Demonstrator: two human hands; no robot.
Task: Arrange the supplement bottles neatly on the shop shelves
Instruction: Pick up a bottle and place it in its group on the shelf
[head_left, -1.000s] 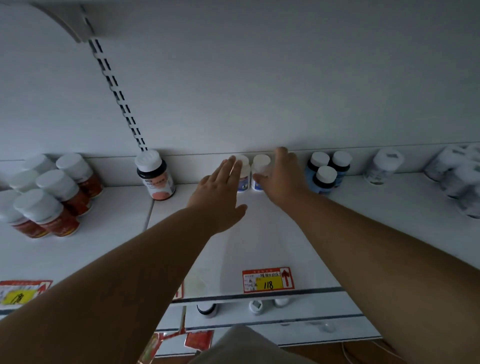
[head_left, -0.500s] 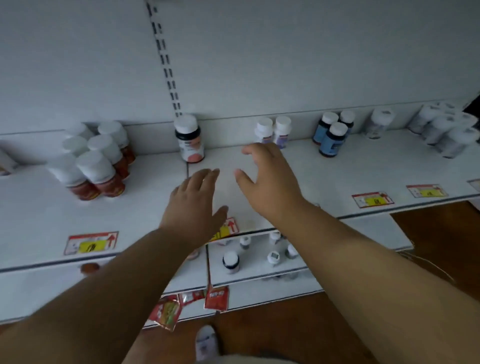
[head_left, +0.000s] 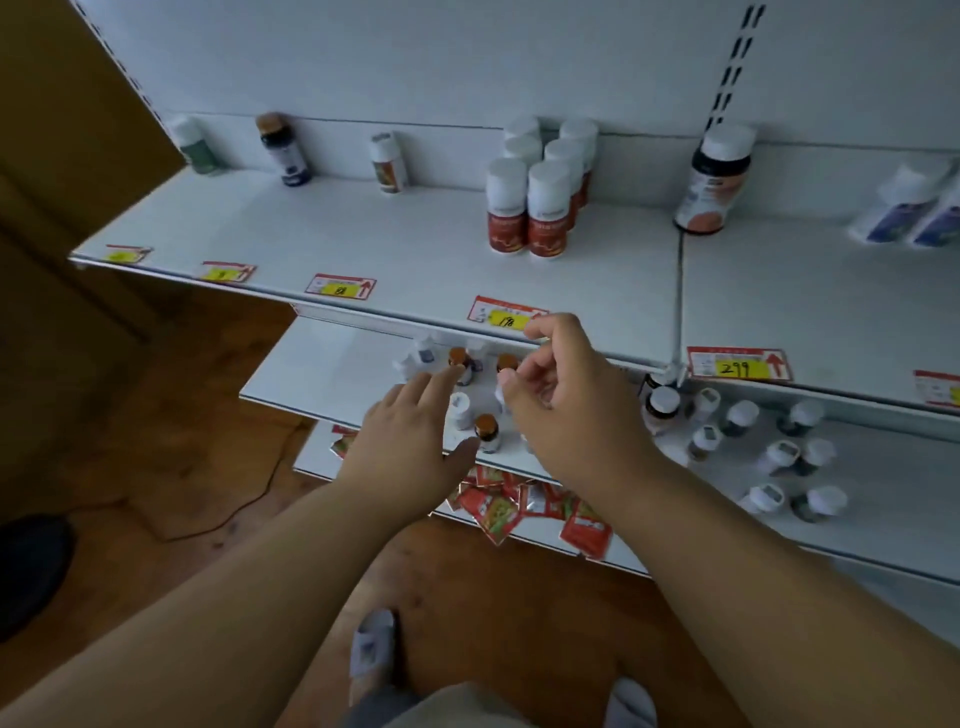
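While both arms reach toward the lower shelf (head_left: 322, 364), neither hand has hold of a bottle. Left hand (head_left: 410, 447): fingers straight and spread, palm down, above small bottles (head_left: 485, 431) with brown and white caps. Right hand (head_left: 566, 410): fingers loosely curled, empty, just beside the left. Upper shelf (head_left: 415, 244): six red-label bottles (head_left: 524, 208) grouped in two rows near the back; one large dark bottle (head_left: 714, 179) to their right; three single bottles well apart at left. Price tags (head_left: 737, 364) line the shelf edge. Red sachets (head_left: 498, 506) lie on the bottom shelf.
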